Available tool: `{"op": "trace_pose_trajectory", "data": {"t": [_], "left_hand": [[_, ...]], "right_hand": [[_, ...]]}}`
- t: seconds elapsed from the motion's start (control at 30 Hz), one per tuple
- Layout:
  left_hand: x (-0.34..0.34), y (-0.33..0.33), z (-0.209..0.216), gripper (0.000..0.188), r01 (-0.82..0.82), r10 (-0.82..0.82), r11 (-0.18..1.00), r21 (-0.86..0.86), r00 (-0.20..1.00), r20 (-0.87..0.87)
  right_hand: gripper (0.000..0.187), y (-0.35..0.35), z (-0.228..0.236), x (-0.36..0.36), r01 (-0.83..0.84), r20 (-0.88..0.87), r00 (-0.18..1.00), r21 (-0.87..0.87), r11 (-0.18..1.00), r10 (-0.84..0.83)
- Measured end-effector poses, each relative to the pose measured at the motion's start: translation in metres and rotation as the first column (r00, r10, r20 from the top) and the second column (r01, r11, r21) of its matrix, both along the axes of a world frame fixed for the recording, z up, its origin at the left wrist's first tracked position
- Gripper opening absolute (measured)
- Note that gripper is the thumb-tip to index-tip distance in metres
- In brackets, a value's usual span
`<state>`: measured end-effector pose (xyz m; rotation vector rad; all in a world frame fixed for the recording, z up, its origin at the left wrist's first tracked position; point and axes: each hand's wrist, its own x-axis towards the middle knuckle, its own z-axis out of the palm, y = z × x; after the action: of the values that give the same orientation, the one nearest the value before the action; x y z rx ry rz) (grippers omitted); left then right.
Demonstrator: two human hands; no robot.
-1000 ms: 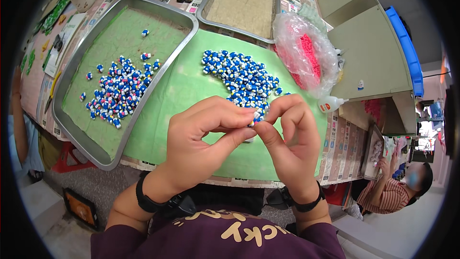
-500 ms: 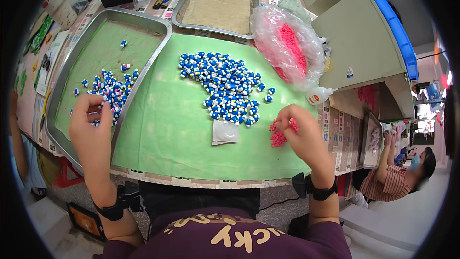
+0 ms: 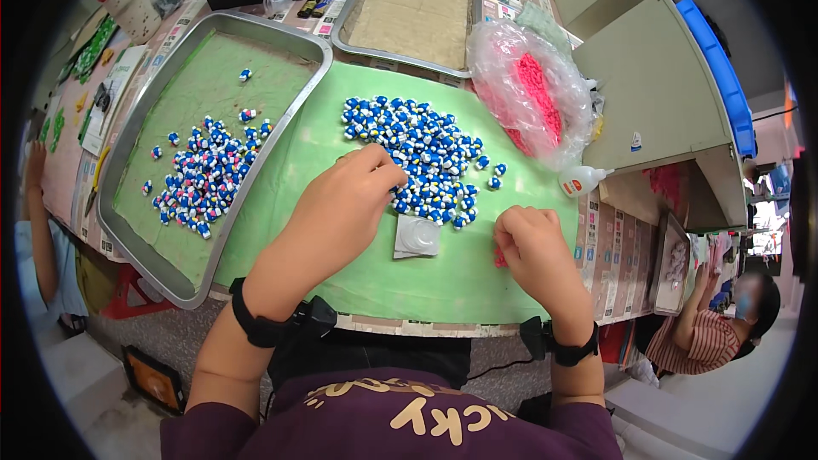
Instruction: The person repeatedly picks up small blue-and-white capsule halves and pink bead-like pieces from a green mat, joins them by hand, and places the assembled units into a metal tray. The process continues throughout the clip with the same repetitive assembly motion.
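Note:
A heap of small blue-and-white beads (image 3: 417, 136) with yellow spots lies on the green cloth (image 3: 281, 247). At its left edge is my left hand (image 3: 336, 204), fingers bent and closed; the fingertips are partly hidden, so what they hold cannot be made out. My right hand (image 3: 541, 247) is curled with fingers pinched together over a small pile of pink pieces (image 3: 500, 258), which it mostly covers. Between the hands, a small round clear dish (image 3: 418, 237) sits on a white square. The metal tray (image 3: 108, 196) at left holds similar blue-and-white beads with pink bits.
Beyond the cloth stands a second metal tray (image 3: 344, 32). A clear plastic bag (image 3: 492, 64) of pink pieces lies at the far right, with a white squeeze bottle (image 3: 582, 181) beside it. A grey cabinet (image 3: 656, 77) borders the right side. Another person (image 3: 703, 336) works farther right.
My left hand has moved right, from over the left tray to the edge of the blue-and-white heap. My right hand stays at the pink pile, its fingers lower and more curled. The view has shifted slightly.

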<state>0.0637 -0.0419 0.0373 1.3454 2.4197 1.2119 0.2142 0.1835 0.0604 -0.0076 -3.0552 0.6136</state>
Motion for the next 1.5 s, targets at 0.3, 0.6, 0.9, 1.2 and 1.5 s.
{"op": "trace_pose_trajectory", "data": {"t": [0.3,0.6,0.9,1.2,1.5], "left_hand": [[-0.009,0.001,-0.010,0.017,0.030,-0.030,1.000,-0.009,1.000,-0.001],[-0.009,-0.019,-0.002,0.008,-0.214,0.194,0.972,0.099,0.964,0.180],[-0.020,-0.029,-0.009,0.023,-0.448,-0.013,0.838,0.312,0.556,0.831],[-0.014,-0.031,-0.005,0.023,-0.404,-0.239,0.822,0.403,0.398,0.886],[0.031,-0.003,0.033,0.015,-0.093,-0.455,0.853,0.513,0.345,0.821]], "right_hand": [[0.024,-0.006,0.004,-0.008,0.002,-0.106,0.994,-0.143,0.990,-0.018],[0.022,-0.021,0.020,-0.005,0.015,-0.186,0.972,-0.568,0.823,-0.145],[0.025,-0.037,0.027,-0.015,-0.056,-0.248,0.958,-0.652,0.757,-0.143],[0.026,-0.044,0.027,-0.020,-0.077,-0.275,0.950,-0.662,0.746,-0.146],[0.027,-0.053,0.036,-0.026,-0.225,-0.451,0.891,-0.524,0.821,-0.043]]}}
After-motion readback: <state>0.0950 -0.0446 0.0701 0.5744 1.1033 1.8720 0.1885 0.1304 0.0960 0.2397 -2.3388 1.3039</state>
